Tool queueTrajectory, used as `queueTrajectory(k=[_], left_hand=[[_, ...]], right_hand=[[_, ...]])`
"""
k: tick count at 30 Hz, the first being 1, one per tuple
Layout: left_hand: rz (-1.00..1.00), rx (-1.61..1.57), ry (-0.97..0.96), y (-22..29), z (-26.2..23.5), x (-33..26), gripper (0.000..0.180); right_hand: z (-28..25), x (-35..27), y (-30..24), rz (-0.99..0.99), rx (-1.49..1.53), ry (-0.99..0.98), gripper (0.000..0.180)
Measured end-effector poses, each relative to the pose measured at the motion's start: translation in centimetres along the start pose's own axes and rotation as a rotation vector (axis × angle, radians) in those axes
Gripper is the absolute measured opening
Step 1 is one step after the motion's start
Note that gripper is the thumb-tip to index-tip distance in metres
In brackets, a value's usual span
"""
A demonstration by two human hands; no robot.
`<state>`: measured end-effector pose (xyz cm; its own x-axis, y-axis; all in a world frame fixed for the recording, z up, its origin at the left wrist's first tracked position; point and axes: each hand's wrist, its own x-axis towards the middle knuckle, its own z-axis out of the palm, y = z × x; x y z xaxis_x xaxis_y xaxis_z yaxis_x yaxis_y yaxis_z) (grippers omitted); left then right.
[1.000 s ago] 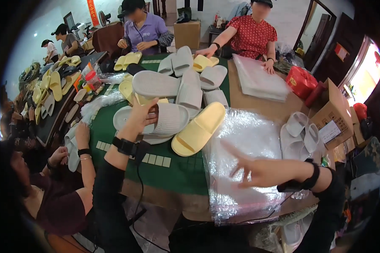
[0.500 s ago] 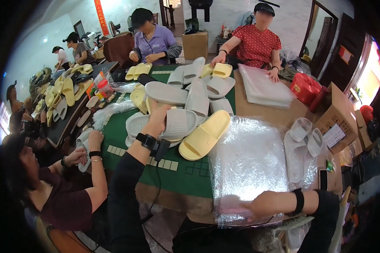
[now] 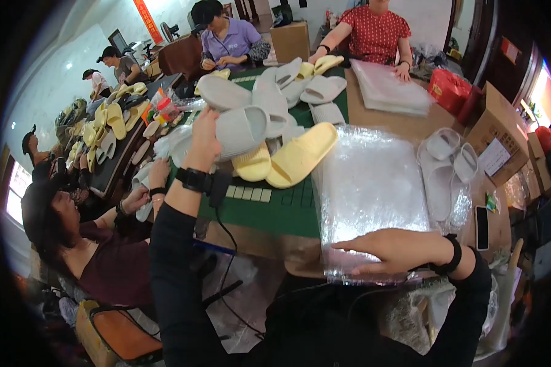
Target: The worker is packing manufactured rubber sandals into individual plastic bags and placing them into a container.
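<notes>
My left hand grips a grey slipper and holds it above the green table mat. Two yellow slippers lie just beside and under it. My right hand lies flat, fingers apart, on the near edge of a stack of clear plastic bags at the table's front right. A black band is on each wrist, and a cable runs down from the left one.
A pile of grey and yellow slippers fills the far side of the mat. Bagged grey slippers lie to the right, with cardboard boxes behind. A seated person works close at my left; two others sit across.
My left hand has lifted the grey slipper off the pile toward me. My right hand slid back along the plastic bags to their near edge.
</notes>
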<state>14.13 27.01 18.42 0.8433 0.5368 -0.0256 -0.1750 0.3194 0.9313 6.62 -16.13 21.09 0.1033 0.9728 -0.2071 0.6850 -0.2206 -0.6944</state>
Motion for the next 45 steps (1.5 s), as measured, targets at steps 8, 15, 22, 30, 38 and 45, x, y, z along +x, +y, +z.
queueTrajectory(k=[8,15,22,30,38,45], left_hand=[[-0.092,-0.112,0.244,2.2,1.5,0.2,0.021],[0.232,0.028,0.139,3.6,5.2,-1.6,0.062],[0.478,0.056,0.139,5.9,7.7,-2.7,0.052],[0.953,0.779,-0.089,3.4,4.1,-0.2,0.046],[-0.24,1.041,-0.141,1.7,3.3,-3.8,0.04],[0.184,1.315,-0.364,-4.7,-2.3,-4.9,0.054]], right_hand=[[2.1,0.7,-0.4,-0.075,-0.05,0.018,0.052],[2.0,0.4,0.0,-0.034,-0.01,0.015,0.052],[1.6,0.5,1.1,0.035,0.043,0.016,0.051],[1.7,1.9,1.6,0.047,0.097,-0.014,0.049],[1.8,3.1,2.3,0.044,0.117,-0.053,0.049],[2.7,3.2,2.6,0.059,0.12,-0.097,0.05]])
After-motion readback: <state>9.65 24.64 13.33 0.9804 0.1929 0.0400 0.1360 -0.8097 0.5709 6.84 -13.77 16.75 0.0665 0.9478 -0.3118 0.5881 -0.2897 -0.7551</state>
